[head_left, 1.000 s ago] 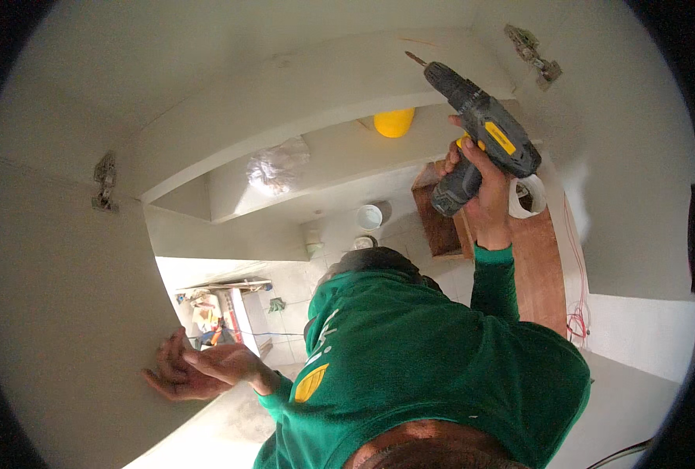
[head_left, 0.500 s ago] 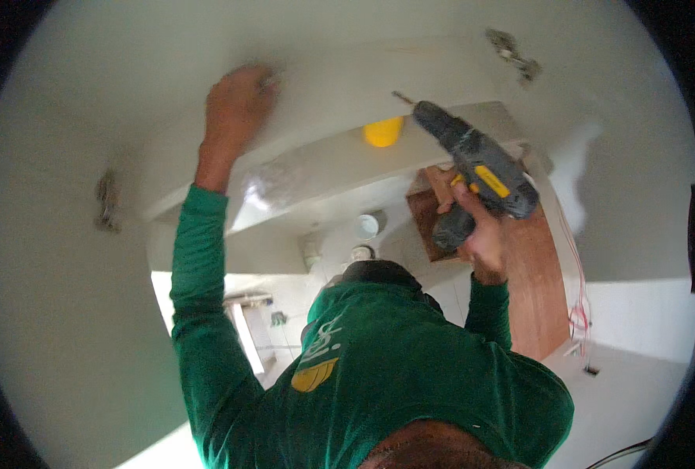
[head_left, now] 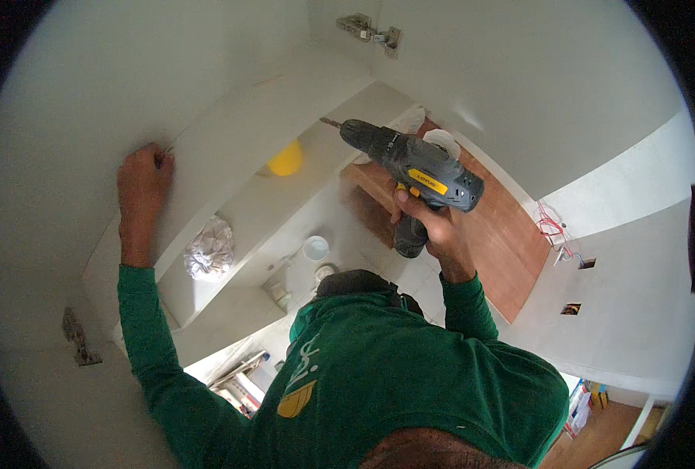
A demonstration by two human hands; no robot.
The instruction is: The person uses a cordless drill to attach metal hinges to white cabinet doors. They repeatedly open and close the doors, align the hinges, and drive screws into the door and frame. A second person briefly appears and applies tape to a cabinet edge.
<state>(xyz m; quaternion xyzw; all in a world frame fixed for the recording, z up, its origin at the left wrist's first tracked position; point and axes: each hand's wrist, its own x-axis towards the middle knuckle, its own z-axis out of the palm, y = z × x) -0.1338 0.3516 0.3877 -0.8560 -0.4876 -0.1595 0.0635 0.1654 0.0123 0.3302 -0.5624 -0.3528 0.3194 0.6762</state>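
Observation:
My right hand (head_left: pixel 441 232) is wrapped round the handle of a dark grey cordless drill (head_left: pixel 422 164) with a yellow label. A slim bit sticks out of its chuck and points left, apart from the panels. Up at the left, my left hand (head_left: pixel 144 184) is closed against the pale cabinet panel (head_left: pixel 230 129), its fingertips pinched together near a corner seam. Whatever they hold, if anything, is too small to make out.
Metal hinges sit on the panels, one at the top (head_left: pixel 371 33) and another at lower left (head_left: pixel 77 336). On a shelf lie a yellow rounded object (head_left: pixel 285 159) and a crumpled clear plastic bag (head_left: pixel 210 250). A brown wooden board (head_left: pixel 492 250) and red wires (head_left: pixel 549 225) are at right.
The view has turned, and the panels and hinges have shifted in it. My left hand shows lower and further left. The drill shows further left, still in my right hand.

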